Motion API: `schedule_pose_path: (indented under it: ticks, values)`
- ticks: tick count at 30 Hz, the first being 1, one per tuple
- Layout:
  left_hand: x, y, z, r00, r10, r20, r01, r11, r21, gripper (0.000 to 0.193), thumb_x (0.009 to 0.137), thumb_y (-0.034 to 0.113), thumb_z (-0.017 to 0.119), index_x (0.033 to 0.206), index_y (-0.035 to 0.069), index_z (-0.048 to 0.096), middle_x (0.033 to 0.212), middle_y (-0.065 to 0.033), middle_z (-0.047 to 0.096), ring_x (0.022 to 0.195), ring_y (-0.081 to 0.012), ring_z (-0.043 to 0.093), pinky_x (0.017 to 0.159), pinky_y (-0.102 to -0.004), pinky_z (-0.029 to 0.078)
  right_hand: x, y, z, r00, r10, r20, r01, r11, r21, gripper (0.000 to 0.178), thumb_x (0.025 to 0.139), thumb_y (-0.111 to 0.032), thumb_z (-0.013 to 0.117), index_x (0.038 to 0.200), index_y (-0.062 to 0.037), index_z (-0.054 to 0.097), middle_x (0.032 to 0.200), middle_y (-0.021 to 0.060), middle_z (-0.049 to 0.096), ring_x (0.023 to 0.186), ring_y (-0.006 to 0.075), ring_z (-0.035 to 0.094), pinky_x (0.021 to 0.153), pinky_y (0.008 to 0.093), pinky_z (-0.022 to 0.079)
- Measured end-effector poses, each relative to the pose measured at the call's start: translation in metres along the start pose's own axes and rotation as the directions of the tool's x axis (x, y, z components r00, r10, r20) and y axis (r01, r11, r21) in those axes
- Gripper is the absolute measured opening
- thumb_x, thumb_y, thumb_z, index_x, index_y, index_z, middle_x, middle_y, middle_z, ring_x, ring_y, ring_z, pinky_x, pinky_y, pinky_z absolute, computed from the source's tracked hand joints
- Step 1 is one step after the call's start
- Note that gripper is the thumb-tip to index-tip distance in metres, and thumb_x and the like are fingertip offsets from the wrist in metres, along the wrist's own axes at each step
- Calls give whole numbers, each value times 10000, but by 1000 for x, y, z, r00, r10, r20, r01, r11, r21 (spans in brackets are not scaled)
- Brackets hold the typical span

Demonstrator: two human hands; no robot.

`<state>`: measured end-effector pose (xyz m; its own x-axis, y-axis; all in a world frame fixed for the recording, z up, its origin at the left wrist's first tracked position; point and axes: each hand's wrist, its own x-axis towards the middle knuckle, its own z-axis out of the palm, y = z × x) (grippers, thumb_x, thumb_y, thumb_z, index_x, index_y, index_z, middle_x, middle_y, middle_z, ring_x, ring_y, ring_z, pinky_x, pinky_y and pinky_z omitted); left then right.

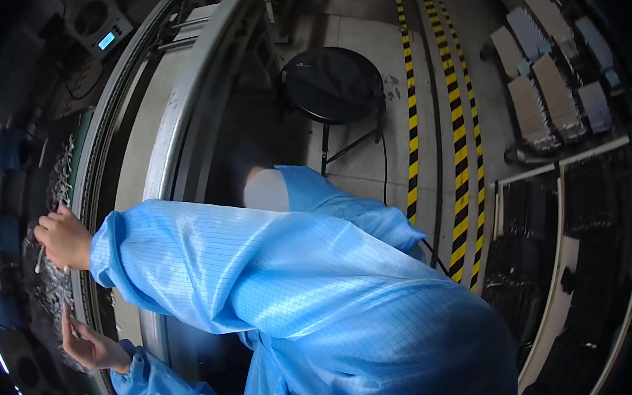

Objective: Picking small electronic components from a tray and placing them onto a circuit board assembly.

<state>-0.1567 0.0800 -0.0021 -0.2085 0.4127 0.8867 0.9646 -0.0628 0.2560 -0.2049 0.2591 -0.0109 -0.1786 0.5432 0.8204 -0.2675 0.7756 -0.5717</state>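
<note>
My right hand (64, 238), the upper one at the left, is closed with the fingers curled down. A thin pale piece (40, 261) shows under its fingers; its kind is too small to make out. Below it, my left hand (94, 348) has its fingers stretched out and the thumb apart. Its fingertips reach the edge of a heap of small, shiny, tangled parts (50, 293); I cannot tell whether they touch any. Both hands are over the work surface beyond a long metal rail (91, 193). Light blue sleeves cover both arms.
A round black stool (333, 85) stands on the floor behind the line's silver frame (176, 119). Yellow-black floor tape (454, 112) runs alongside. At the right are stacked cartons (544, 75) and a rack of dark parts (599, 205). A device with a lit display (106, 41) sits top left.
</note>
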Motion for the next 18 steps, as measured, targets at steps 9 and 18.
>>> schedule_pose_path:
  ticks: [9, 18]
  values:
    - [-4, -9, -6, 998, -42, -47, 44, 997, 63, 192, 1001, -13, 520, 1182, -60, 558, 1174, -212, 656, 1078, -265, 653, 976, -351, 517, -6, 31, -16, 990, -5, 139, 23, 991, -131, 137, 722, -142, 640, 846, -84, 633, 870, 86, 612, 877, 266, 623, 820, 439, 398]
    - [19, 21, 10, 978, 196, 68, -205, 963, 175, 265, 911, -75, 553, 1165, -27, 609, 1151, -174, 673, 1033, -293, 660, 933, -375, 514, 5, 56, -27, 965, -8, 263, 48, 988, -149, 125, 743, -162, 628, 845, -91, 642, 876, 99, 637, 861, 295, 649, 770, 453, 480]
